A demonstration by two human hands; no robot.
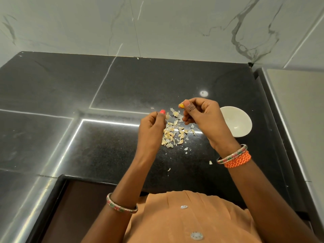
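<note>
Person stands at a black speckled polished stone counter [122, 81], both hands raised just above it, arms coming up from the lower edge of view.

- Left hand [152, 125]: fingers curled in. The thumb, with its red nail, and a fingertip pinch a pale scrap of garlic skin [168, 116]. The scrap is small and half covered by the fingers.
- Right hand [201, 116]: clenched loosely, thumb with yellow nail on top. It pinches a ragged papery garlic piece [176, 113]. Only the frayed edge shows past the fingertips, and I cannot tell whether a whole clove sits inside the grip.
- The two hands are near each other, apart, not touching.
- Heap of small cream-coloured garlic cloves and torn skins [172, 135] lies on the counter directly below and between the hands. The left hand covers its near-left edge. Peeled and unpeeled pieces are hard to tell apart. A few loose flakes lie strewn toward the person.
- Round white ceramic bowl [236, 123] stands on the counter just right of the right hand, which hides its left rim. The part of the inside that shows holds no cloves.
- Beaded bangle and orange woven band [236, 158] on the right wrist, with a matching bangle on the left forearm.
- Orange buttoned garment [184, 220] is cut off at the bottom.
- Grey-veined white wall [175, 23] behind.
</note>
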